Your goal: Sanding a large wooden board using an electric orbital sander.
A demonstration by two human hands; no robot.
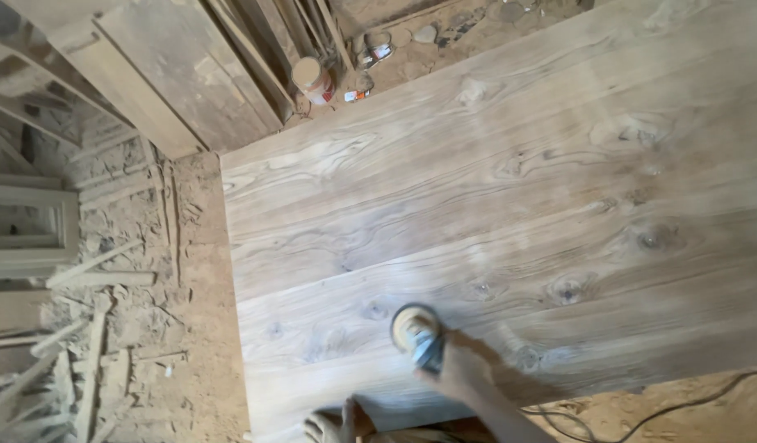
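Note:
A large panel of joined wooden boards (493, 189) with knots and wavy grain fills most of the view. My right hand (460, 369) grips a small electric disc sander (417, 332), and its round pad rests flat on the panel near the lower left part. My left hand (333, 425) lies on the panel's near edge at the bottom, fingers curled over it. The sander looks blurred.
A dusty floor with wood offcuts and strips (83, 361) lies to the left. Planks (173, 74) lean at the top left, with a small tin (313, 79) beside them. A dark cable (682, 402) runs across the floor at the bottom right.

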